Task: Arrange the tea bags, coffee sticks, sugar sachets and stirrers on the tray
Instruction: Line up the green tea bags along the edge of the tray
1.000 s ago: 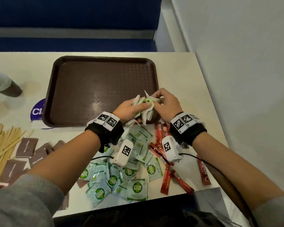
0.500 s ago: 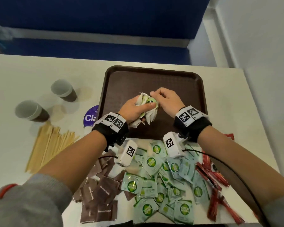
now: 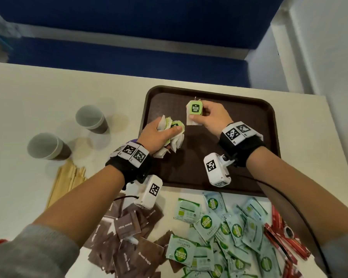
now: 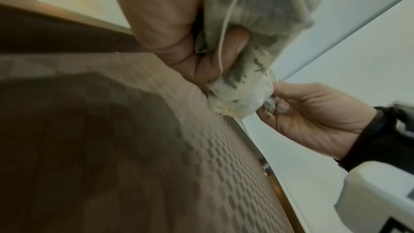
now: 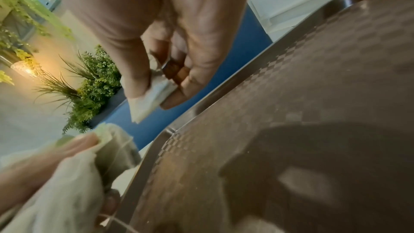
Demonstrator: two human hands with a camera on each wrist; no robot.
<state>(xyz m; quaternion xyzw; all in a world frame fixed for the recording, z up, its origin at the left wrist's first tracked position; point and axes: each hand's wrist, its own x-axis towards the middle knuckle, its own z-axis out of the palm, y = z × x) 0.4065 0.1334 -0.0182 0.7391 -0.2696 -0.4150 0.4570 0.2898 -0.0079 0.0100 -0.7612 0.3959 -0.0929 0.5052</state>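
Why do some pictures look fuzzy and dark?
Left wrist view: the bunch of tea bags is smeared by blur, and a dark shadow covers the tray. Right wrist view: the right hand sits too close, out of focus. Head view: sharpest.

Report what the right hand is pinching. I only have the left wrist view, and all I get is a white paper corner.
Observer: The right hand pinches one white paper tea bag with a green square tag, over the far part of the dark brown plastic tray.
Operator: The left hand grips a bunch of tea bags here. Say what lies left of the tray.
Observer: Thin wooden stirrers lie piled on the cream table, near two grey paper cups.
Operator: Give me the near side.
Observer: Brown sugar sachets, pale green sachets and red coffee sticks lie on the table, off the tray.
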